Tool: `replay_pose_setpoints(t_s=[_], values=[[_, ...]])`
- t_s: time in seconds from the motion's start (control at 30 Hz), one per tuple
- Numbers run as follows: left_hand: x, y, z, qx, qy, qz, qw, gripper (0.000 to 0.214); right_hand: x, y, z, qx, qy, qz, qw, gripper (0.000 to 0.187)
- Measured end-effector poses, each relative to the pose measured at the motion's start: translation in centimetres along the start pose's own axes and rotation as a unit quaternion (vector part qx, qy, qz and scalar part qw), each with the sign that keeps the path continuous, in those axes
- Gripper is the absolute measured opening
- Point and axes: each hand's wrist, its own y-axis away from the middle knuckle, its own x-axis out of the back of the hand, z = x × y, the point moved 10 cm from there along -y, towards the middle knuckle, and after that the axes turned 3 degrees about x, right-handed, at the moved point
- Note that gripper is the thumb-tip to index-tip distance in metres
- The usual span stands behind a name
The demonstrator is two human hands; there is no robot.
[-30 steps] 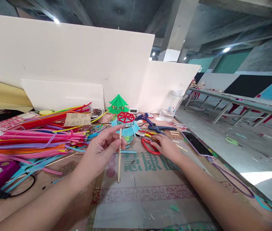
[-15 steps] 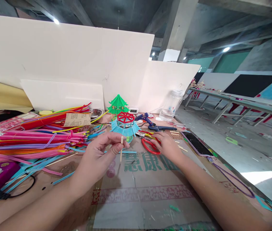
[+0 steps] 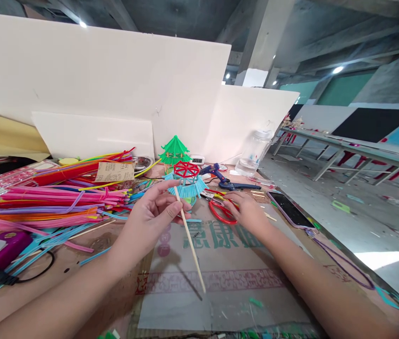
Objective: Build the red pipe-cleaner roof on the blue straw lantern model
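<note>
A thin wooden stick is pinched between the thumb and fingers of my left hand, slanting down to the right over the clear sheet. My right hand is closed at the yellow-and-red handles of the pliers; its fingertips are partly hidden. Beside it, red-handled scissors lie on the table. Just behind my left hand stands a small pavilion model with a red top frame and light-blue skirt roof. Behind that rises a green tiered roof model.
Bundles of coloured pipe cleaners cover the left side. A blue glue gun, a clear bottle, a phone and short stick pieces lie to the right. White boards stand behind.
The stick in my left hand has turned, from pointing nearly end-on to slanting down across the sheet. My right hand stays at the pliers. The view has shifted slightly.
</note>
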Motion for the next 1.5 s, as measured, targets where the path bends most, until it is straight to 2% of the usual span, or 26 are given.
replay_pose_setpoints(t_s=[0.07, 0.13, 0.17, 0.23, 0.3, 0.33, 0.43, 0.53, 0.57, 0.63, 0.7, 0.8, 0.93, 1.13, 1.3, 1.4, 1.5], values=[[0.1, -0.2, -0.5, 0.006, 0.004, 0.001, 1.0, 0.039, 0.9, -0.1, -0.7, -0.009, -0.033, 0.013, 0.999, 0.032], [0.3, -0.4, -1.1, 0.013, 0.006, 0.007, 1.0, 0.037, 1.4, 0.1, -1.8, -0.022, -0.135, 0.003, 0.991, 0.031], [0.5, -0.5, -1.4, 0.015, 0.003, 0.014, 1.0, 0.037, 1.3, 0.2, -2.7, -0.024, -0.212, -0.021, 0.977, 0.032], [0.8, -0.6, -2.2, 0.018, -0.007, 0.031, 0.999, 0.036, 0.5, 0.7, -5.3, -0.011, -0.365, -0.096, 0.926, 0.035], [1.0, -0.7, -3.1, 0.027, -0.025, 0.044, 0.998, 0.035, 0.0, 1.3, -7.8, 0.012, -0.436, -0.153, 0.887, 0.035], [1.1, -0.8, -3.7, 0.035, -0.037, 0.045, 0.998, 0.034, -0.1, 1.5, -8.4, 0.02, -0.434, -0.163, 0.886, 0.033], [1.1, -1.0, -4.8, 0.054, -0.099, 0.029, 0.993, 0.032, 0.3, 1.2, -8.3, 0.034, -0.353, -0.132, 0.926, 0.027], [1.1, -1.3, -4.8, 0.035, -0.247, -0.003, 0.968, 0.03, 0.5, 0.6, -6.6, 0.052, -0.28, -0.098, 0.954, 0.025], [1.0, -1.4, -5.0, 0.032, -0.318, -0.028, 0.947, 0.029, 0.3, 0.5, -6.0, 0.057, -0.259, -0.1, 0.959, 0.025], [0.8, -1.3, -6.3, 0.044, -0.453, -0.096, 0.885, 0.03, -0.5, 0.5, -4.9, 0.062, -0.221, -0.12, 0.966, 0.027], [0.7, -1.1, -7.9, 0.043, -0.542, -0.157, 0.824, 0.037, -1.6, 0.7, -4.2, 0.058, -0.196, -0.146, 0.968, 0.029], [1.1, -0.9, -9.1, -0.004, -0.606, -0.179, 0.775, 0.05, -3.0, 1.0, -3.9, 0.053, -0.183, -0.172, 0.966, 0.028], [1.3, -0.6, -9.4, -0.04, -0.623, -0.157, 0.765, 0.052, -3.8, 1.1, -3.5, 0.065, -0.157, -0.171, 0.971, 0.028], [-1.8, 1.5, -8.7, -0.116, -0.592, -0.264, 0.752, 0.03, -3.8, 0.7, -1.3, 0.08, -0.072, -0.139, 0.984, 0.036], [-2.0, 2.0, -8.1, -0.183, -0.609, -0.259, 0.727, 0.028, -3.1, 0.4, -0.2, 0.073, -0.067, -0.112, 0.989, 0.034], [-2.1, 2.7, -8.1, -0.201, -0.612, -0.247, 0.724, 0.029, -2.5, 0.6, -2.0, 0.083, -0.118, -0.115, 0.983, 0.028], [-2.7, 4.0, -7.8, -0.235, -0.606, -0.249, 0.718, 0.031, -2.9, 1.3, -5.0, 0.104, -0.182, -0.165, 0.964, 0.026]])
